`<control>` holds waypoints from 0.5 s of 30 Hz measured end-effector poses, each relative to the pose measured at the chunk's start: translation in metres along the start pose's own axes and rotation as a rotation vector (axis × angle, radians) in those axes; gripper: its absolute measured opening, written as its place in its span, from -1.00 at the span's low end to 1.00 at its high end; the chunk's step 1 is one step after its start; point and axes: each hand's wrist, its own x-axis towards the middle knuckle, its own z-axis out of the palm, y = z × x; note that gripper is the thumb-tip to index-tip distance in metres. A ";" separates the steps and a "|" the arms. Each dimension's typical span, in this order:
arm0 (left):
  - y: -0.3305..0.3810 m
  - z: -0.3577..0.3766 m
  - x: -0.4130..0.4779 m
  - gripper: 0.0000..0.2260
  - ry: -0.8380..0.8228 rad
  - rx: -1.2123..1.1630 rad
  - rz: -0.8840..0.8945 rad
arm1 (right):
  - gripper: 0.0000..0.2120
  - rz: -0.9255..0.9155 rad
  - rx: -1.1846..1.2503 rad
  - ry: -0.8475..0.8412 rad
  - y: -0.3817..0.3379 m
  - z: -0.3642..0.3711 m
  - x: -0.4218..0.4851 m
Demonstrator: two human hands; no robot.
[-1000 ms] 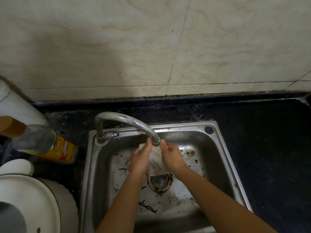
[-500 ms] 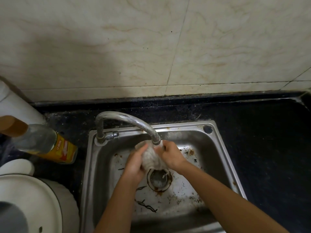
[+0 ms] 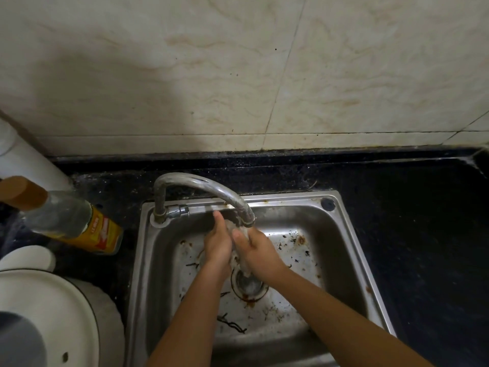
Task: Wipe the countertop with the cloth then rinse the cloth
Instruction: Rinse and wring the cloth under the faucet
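A wet, pale cloth is squeezed between my two hands under the spout of the curved metal tap, above the drain of the steel sink. My left hand presses against the cloth's left side with fingers fairly straight, pointing up toward the spout. On the cloth's right side my right hand grips it, thumb across its top. Most of the cloth is hidden between the palms. The black countertop surrounds the sink.
A clear bottle with a yellow label and brown cap stands left of the sink. A white lidded appliance fills the lower left corner. Dark debris lies on the sink floor. A tiled wall rises behind the counter.
The hands have closed together on the cloth, which was spread wider between them before. The left hand has slid up toward the spout, and the cloth is now bunched narrower.
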 end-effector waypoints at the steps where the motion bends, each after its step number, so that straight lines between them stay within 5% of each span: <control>1: 0.002 0.000 0.000 -0.41 0.009 0.022 -0.016 | -0.73 -0.012 -0.087 0.026 0.000 0.001 0.001; 5: 0.001 0.002 0.002 -0.60 -0.065 0.080 -0.049 | -0.58 0.052 -0.393 0.118 -0.002 -0.003 0.014; 9: -0.001 0.003 -0.003 -0.64 -0.124 0.124 -0.003 | -0.58 0.214 -0.282 0.211 -0.003 -0.009 0.023; 15: 0.000 -0.006 -0.001 -0.68 -0.152 0.103 -0.004 | -0.60 0.006 -0.460 0.079 -0.006 -0.001 0.010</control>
